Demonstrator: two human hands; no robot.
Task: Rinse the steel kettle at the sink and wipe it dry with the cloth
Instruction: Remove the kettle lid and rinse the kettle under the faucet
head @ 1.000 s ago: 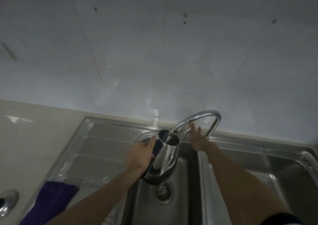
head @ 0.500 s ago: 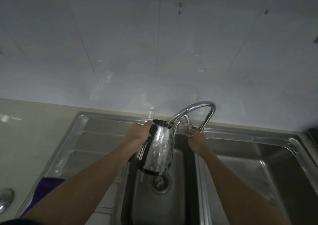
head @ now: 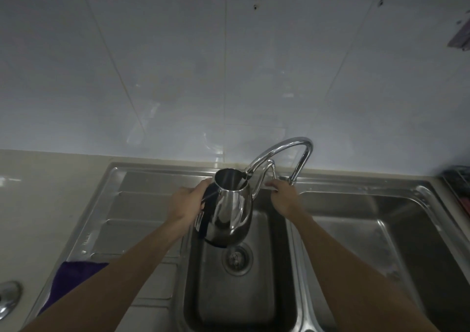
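The shiny steel kettle point(head: 230, 212) hangs upright above the small middle sink basin point(head: 244, 288), its open mouth right under the tap spout point(head: 276, 153). My left hand point(head: 189, 203) grips the kettle's black handle on its left side. My right hand point(head: 283, 195) reaches to the thin tap lever point(head: 273, 170) behind the basin, fingertips at it. A purple cloth point(head: 71, 278) lies on the drainboard at the lower left, partly hidden by my left forearm.
The steel drainboard point(head: 132, 204) lies left of the basin and a large second basin point(head: 376, 235) right of it. A round chrome object point(head: 7, 300) sits on the beige counter at far left. A dark rack point(head: 457, 186) shows at the right edge. White tiled wall behind.
The kettle has gone from tilted to upright, with its mouth now under the spout. My right hand has dropped from the tap's arch to the lever.
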